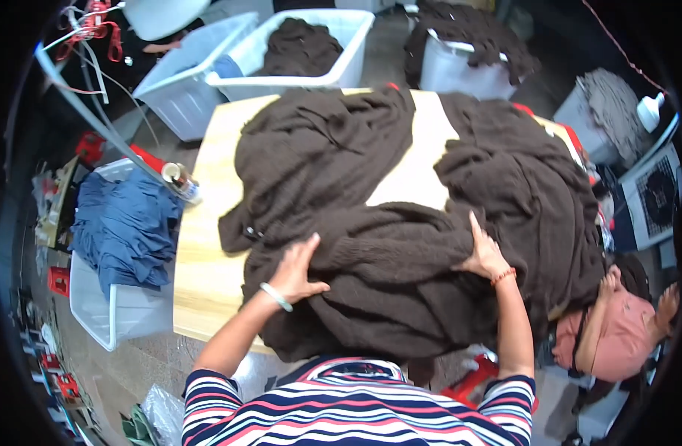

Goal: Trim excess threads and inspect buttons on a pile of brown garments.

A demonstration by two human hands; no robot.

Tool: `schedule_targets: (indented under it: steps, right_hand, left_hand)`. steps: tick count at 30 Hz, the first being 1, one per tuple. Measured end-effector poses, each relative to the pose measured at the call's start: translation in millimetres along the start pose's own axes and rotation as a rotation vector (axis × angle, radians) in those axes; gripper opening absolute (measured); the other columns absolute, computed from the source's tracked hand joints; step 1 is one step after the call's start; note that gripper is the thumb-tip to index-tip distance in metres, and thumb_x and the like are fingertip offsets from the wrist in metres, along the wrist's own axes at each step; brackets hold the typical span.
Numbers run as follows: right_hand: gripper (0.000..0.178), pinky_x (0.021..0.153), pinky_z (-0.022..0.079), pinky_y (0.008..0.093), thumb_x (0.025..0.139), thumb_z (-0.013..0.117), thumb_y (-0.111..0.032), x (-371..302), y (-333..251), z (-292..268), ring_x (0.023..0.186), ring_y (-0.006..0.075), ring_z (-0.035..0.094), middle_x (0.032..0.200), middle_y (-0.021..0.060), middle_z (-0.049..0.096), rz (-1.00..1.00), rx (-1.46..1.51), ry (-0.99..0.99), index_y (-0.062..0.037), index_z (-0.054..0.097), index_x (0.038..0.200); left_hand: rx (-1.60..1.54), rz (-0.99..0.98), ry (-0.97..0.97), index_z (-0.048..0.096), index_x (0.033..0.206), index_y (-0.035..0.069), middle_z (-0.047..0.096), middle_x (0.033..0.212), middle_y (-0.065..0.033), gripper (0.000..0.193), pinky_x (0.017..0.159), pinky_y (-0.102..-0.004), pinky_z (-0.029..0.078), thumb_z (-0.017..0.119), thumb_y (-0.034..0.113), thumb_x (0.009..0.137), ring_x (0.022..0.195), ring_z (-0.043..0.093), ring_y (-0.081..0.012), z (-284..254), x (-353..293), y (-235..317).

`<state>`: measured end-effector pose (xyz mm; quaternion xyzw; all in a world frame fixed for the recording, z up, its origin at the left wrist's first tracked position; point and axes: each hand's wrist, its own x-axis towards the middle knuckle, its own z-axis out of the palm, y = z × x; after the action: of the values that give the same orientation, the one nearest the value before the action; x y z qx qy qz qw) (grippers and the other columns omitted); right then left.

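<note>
A dark brown knit garment (389,279) lies bunched across the near part of the table, its folds hanging over the front edge. My left hand (296,271) rests on its left side, fingers stretched out and thumb apart. On the right side, my right hand (486,254) lies on the knit with its fingers spread and pointing away from me. Neither hand is closed round the cloth. Behind it, another heap of brown knit (319,152) covers the far left of the table. A third brown heap (527,193) spreads along the right side, touching the near one.
The pale wooden table (207,223) shows at left and between the heaps. A white bin of blue cloth (129,223) stands left. Beyond the table are a bin (348,63) and another bin (460,70) holding brown cloth. A person in pink (616,327) sits at right.
</note>
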<state>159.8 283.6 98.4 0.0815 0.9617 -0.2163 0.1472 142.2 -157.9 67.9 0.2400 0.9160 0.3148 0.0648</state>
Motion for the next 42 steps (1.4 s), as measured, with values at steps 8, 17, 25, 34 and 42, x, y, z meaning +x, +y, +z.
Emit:
schedule_targets:
  steps: [8,17,25,34,42]
  right_hand:
    - [0.038,0.091,0.050,0.0422,0.067,0.068,-0.010,-10,1,-44,0.104,0.0386,0.063,0.104,0.0247,0.067,-0.088,-0.104,0.057,-0.0011,0.068,0.104]
    - [0.037,0.084,0.049,0.0341,0.079,0.067,-0.005,-56,7,-263,0.096,0.0238,0.065,0.105,0.0174,0.068,-0.558,0.007,1.147,0.0043,0.060,0.114]
    - [0.051,0.097,0.045,0.0340,0.080,0.064,-0.005,-177,33,-229,0.113,0.0270,0.060,0.121,0.0200,0.062,-0.338,-0.413,0.864,0.0082,0.050,0.128]
    - [0.038,0.071,0.051,0.0404,0.068,0.080,-0.026,-189,-21,-75,0.080,0.0378,0.065,0.080,0.0205,0.066,-0.191,0.183,-0.402,-0.0014,0.067,0.095]
    - [0.022,0.078,0.047,0.0273,0.065,0.051,0.011,-123,-11,-33,0.082,0.0177,0.059,0.087,0.0081,0.063,-0.439,0.660,0.099,0.0005,0.057,0.083]
  left_hand:
    - [-0.012,-0.038,-0.038,0.069,0.087,0.002,0.067,0.091,-0.0223,0.024,0.082,-0.0453,0.051,0.058,0.003,0.065,0.091,0.064,-0.0394,-24,53,-1]
    - [-0.142,0.604,0.996,0.064,0.101,-0.001,0.068,0.090,-0.0090,0.031,0.078,-0.0262,0.049,0.054,-0.006,0.072,0.085,0.064,-0.0152,-204,161,148]
    - [-0.386,0.596,0.410,0.067,0.103,-0.003,0.068,0.106,-0.0101,0.029,0.087,-0.0297,0.050,0.055,0.001,0.077,0.097,0.064,-0.0173,-189,72,133]
    - [-0.495,-0.482,-0.727,0.071,0.093,-0.003,0.066,0.076,0.0001,0.027,0.066,-0.0263,0.048,0.072,0.024,0.088,0.071,0.055,-0.0074,-73,-81,6]
    - [-0.345,-0.441,-0.562,0.071,0.093,-0.003,0.068,0.080,-0.0121,0.024,0.062,-0.0310,0.048,0.074,0.019,0.083,0.071,0.062,-0.0158,-41,-81,-44]
